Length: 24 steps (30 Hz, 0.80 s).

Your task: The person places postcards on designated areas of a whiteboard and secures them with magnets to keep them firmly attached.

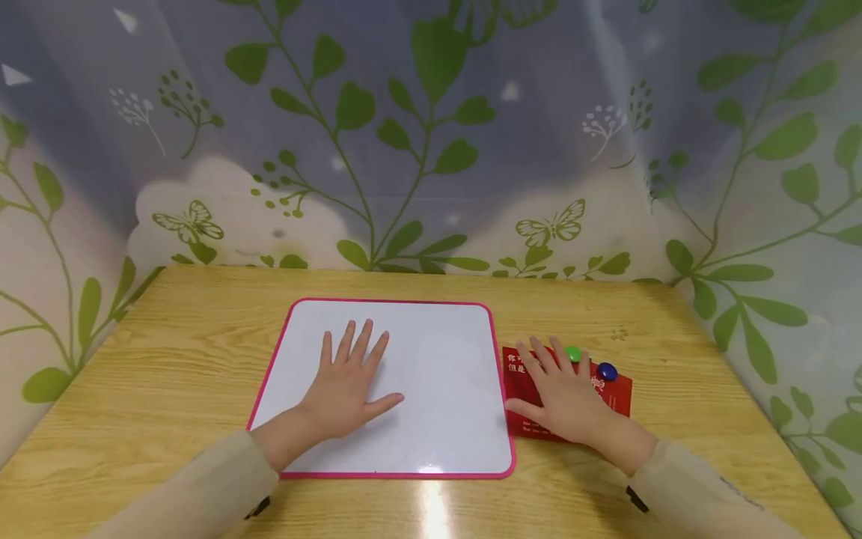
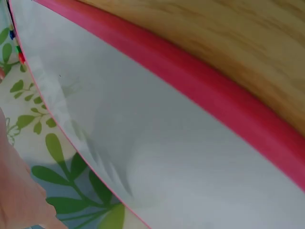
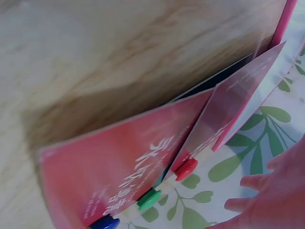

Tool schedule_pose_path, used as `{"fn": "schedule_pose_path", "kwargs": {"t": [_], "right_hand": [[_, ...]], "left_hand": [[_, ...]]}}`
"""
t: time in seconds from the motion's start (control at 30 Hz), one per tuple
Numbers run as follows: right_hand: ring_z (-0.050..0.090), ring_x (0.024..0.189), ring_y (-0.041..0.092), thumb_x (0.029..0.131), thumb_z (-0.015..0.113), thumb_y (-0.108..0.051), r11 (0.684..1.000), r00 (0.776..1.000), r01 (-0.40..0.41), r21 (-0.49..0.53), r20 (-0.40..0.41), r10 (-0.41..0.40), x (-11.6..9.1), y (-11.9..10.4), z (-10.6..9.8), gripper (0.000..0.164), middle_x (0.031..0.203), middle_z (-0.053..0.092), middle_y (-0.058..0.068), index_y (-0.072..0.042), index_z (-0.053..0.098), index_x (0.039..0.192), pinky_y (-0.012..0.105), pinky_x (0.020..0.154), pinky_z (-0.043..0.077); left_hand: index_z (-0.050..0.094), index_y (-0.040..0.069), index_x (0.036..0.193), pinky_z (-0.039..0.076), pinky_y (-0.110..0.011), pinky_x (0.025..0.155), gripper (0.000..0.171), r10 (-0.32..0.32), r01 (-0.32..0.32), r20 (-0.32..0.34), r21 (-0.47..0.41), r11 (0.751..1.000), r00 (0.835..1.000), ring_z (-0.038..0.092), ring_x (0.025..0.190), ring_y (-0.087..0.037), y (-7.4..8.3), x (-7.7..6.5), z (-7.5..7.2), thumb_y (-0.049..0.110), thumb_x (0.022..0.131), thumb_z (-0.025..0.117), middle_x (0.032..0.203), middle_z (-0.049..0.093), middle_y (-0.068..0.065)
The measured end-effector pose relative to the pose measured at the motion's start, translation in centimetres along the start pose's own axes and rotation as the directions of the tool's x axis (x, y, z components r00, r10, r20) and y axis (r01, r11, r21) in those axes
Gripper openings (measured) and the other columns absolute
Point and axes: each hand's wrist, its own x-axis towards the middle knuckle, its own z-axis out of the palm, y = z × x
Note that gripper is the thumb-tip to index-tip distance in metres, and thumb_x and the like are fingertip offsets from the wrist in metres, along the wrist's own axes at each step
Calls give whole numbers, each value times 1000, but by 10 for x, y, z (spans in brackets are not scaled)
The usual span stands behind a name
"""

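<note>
A white board [image 1: 444, 374] with a pink rim lies flat on the wooden table. Over its left half my left hand [image 1: 343, 389] is spread, fingers straight and thumb out to the right, holding nothing. To the right of the board are red printed cards [image 1: 616, 393] with white lettering, overlapping one another. My right hand [image 1: 569, 400] is spread over them, fingers apart, and hides part of the print. Round magnets sit along the cards' far edge: a green magnet [image 1: 573, 354], a blue magnet [image 1: 607, 371] and a red magnet [image 3: 186, 170], the red one mostly hidden by fingers in the head view.
The wooden table [image 1: 168, 359] extends around the board and the cards. Behind it and at both sides hangs a curtain [image 1: 417, 187] printed with green leaves and butterflies. Light-coloured sleeves [image 1: 202, 486] cover both forearms.
</note>
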Motion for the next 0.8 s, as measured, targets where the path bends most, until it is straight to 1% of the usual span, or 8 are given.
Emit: {"fn": "schedule_pose_path", "kwargs": {"t": [0.23, 0.43, 0.63, 0.8], "right_hand": [[20, 138, 48, 84, 54, -61, 999, 1000, -5, -43, 4, 5, -3, 9, 3, 88, 152, 25, 19, -8, 25, 148, 75, 101, 12], [26, 134, 50, 84, 53, -62, 997, 1000, -7, -71, -3, 7, -8, 16, 5, 88, 150, 30, 21, -7, 26, 147, 74, 100, 15], [27, 134, 50, 83, 53, -63, 998, 1000, -14, -53, 26, 15, -12, 20, 4, 90, 150, 29, 21, -7, 24, 148, 75, 100, 15], [27, 134, 51, 83, 52, -64, 998, 999, -13, -67, 37, 15, -15, 23, 4, 91, 148, 32, 21, -7, 24, 148, 74, 100, 17]], "left_hand": [[25, 8, 148, 7, -67, 109, 87, -38, 38, -6, -6, 999, 999, 12, 143, -43, -13, -5, -2, 62, 85, 50, 155, 16, -22], [25, 6, 148, 6, -68, 108, 87, -63, 63, 4, -17, 998, 998, 11, 142, -45, -25, -10, -1, 61, 86, 50, 155, 16, -23], [26, 3, 147, 7, -69, 108, 85, -101, 101, 11, -34, 994, 995, 11, 141, -47, -37, -14, -2, 57, 87, 52, 154, 17, -25], [27, 1, 146, 8, -69, 107, 84, -126, 126, 12, -14, 992, 992, 13, 140, -48, -49, -16, 0, 54, 87, 53, 152, 19, -27]]}}
